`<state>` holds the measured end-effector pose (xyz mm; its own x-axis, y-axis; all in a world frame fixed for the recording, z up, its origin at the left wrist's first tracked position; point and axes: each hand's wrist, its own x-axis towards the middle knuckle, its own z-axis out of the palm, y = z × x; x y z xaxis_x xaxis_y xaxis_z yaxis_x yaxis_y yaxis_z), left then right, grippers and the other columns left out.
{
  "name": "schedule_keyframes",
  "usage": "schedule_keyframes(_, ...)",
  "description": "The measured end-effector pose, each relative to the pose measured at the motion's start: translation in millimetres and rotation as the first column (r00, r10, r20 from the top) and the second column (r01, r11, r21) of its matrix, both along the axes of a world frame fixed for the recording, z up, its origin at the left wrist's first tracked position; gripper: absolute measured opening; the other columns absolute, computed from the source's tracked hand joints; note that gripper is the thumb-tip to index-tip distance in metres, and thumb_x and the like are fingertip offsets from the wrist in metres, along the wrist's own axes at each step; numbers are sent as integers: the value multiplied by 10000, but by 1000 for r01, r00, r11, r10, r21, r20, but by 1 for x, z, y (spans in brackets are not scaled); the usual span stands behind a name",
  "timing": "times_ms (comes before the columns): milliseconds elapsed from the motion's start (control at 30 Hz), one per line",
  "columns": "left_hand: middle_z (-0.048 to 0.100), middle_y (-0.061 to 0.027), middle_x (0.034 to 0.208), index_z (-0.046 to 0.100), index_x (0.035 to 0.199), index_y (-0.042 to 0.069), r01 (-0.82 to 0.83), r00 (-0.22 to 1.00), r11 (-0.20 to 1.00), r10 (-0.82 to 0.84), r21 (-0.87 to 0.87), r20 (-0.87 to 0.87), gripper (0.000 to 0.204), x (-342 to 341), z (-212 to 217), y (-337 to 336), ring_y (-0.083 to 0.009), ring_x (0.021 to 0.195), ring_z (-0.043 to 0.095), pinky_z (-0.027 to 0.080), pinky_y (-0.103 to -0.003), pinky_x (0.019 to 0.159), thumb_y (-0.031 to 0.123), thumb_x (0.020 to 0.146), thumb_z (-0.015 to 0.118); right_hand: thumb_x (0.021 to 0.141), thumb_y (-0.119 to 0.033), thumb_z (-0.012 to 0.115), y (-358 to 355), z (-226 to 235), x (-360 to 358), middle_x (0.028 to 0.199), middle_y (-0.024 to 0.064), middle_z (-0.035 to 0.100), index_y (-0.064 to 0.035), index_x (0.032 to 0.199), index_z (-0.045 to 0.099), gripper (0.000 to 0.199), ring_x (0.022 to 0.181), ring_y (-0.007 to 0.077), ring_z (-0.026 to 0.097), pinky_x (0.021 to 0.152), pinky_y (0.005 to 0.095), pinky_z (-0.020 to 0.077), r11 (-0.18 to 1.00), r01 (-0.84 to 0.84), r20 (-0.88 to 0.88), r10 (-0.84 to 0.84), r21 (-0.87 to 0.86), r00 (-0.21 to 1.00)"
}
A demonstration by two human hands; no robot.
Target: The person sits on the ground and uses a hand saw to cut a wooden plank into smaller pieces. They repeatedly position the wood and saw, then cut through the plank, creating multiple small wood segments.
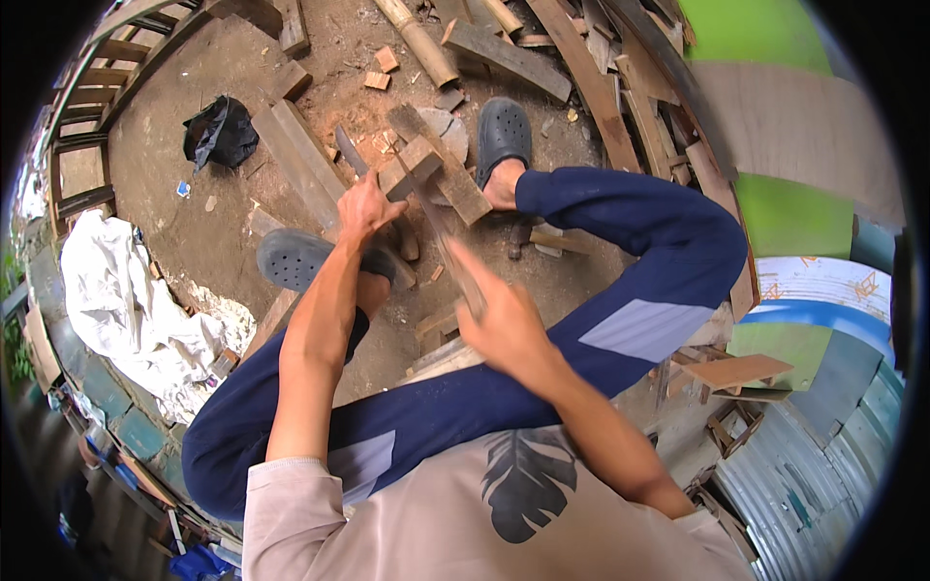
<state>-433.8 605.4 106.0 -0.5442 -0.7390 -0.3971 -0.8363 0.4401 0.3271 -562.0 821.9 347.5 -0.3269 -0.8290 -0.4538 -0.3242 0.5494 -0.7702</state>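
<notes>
My left hand [366, 207] presses on the near end of a short wooden block [411, 167], its fingers closed round that end. The block lies across a grey-brown plank [463, 194] between my feet. In my right hand [504, 327] is a long-bladed tool [435, 221], its narrow blade slanting up and away to the block. Motion blurs the blade and hand, so I cannot tell whether it is a saw or a knife. A second, curved blade [351, 152] shows beyond my left hand, partly hidden by it.
My feet in dark clogs [505, 136] stand either side of the work. Long boards [298, 160] and a bamboo pole [418, 44] lie ahead. A black plastic bag [221, 133] and white cloth [131, 300] are at left; stacked timber [639, 92] lines the right.
</notes>
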Motion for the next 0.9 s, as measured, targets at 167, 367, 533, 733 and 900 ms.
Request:
schedule_keyframes(167, 751, -249, 1017, 622, 1182, -26, 31, 998, 995, -36, 91, 55, 761, 5, -5, 16, -427, 960, 737, 582, -507, 845, 524, 697, 827, 868, -95, 617, -66, -66, -2, 840, 304, 703, -121, 1515, 527, 654, 847, 483, 706, 782, 510, 567, 996, 23, -61, -18, 87, 998)
schedule_keyframes(367, 747, -255, 1038, 617, 1222, -25, 13, 999, 998, -15, 62, 28, 789, 2, 5, 6, -427, 981, 737, 584, -507, 846, 518, 688, 826, 831, -73, 684, 46, 22, -4, 969, 311, 728, -168, 1559, 483, 761, 847, 513, 706, 814, 559, 577, 995, 6, -30, -9, -98, 1000)
schedule_keyframes(533, 745, -256, 1053, 618, 1245, -15, 19, 1000, 995, -22, 101, 23, 809, -5, -2, 12, -430, 996, 732, 584, -509, 855, 528, 685, 831, 855, -91, 684, -71, -69, -13, 916, 297, 730, -149, 1523, 516, 691, 843, 515, 702, 812, 557, 579, 987, 13, -27, -9, 162, 1000)
schedule_keyframes(733, 749, -243, 1051, 620, 1240, -12, -5, 998, 996, -1, 88, 63, 802, 5, 1, 4, -394, 994, 740, 588, -494, 855, 518, 680, 842, 837, -62, 653, 6, -13, 3, 903, 298, 726, -168, 1558, 482, 748, 936, 509, 690, 842, 525, 582, 996, 33, 4, -33, -79, 999)
schedule_keyframes(900, 749, -241, 1053, 623, 1209, -9, -21, 1000, 996, 19, 91, 23, 771, 4, 4, 3, -414, 992, 738, 588, -492, 838, 515, 687, 839, 832, -71, 642, -3, -21, 0, 960, 320, 719, -204, 1560, 483, 757, 949, 516, 686, 865, 538, 576, 999, 25, -14, -25, 36, 1000)
